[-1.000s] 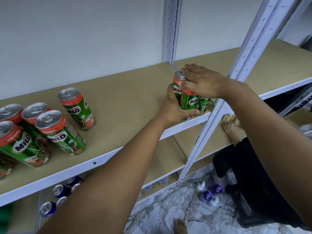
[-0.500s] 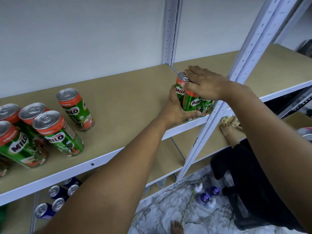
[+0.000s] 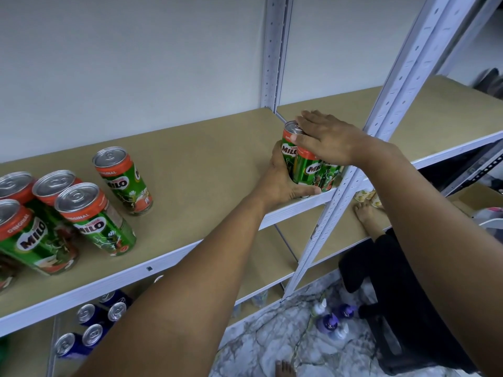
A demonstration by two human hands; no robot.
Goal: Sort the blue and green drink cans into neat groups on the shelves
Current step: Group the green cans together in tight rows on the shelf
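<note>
A tight cluster of green Milo cans (image 3: 310, 167) stands upright at the right end of the tan shelf (image 3: 204, 159), against the white upright post (image 3: 351, 183). My left hand (image 3: 283, 183) grips the cluster from its left side, with the thumb curled along the front base. My right hand (image 3: 332, 140) rests flat on the can tops, fingers straight. More green cans (image 3: 92, 221) stand grouped at the shelf's left end, and one (image 3: 123, 180) stands slightly apart from them. Blue cans (image 3: 89, 322) sit on the shelf below.
A second shelf bay (image 3: 435, 110) continues to the right past the post. On the marble floor lie small purple and white bottles (image 3: 330, 319) and a black crate (image 3: 402, 295). Another person's bare foot (image 3: 366, 216) rests on the lower right shelf.
Both hands have stayed on the can cluster by the post. Only the view has shifted a little; the cans show no clear movement.
</note>
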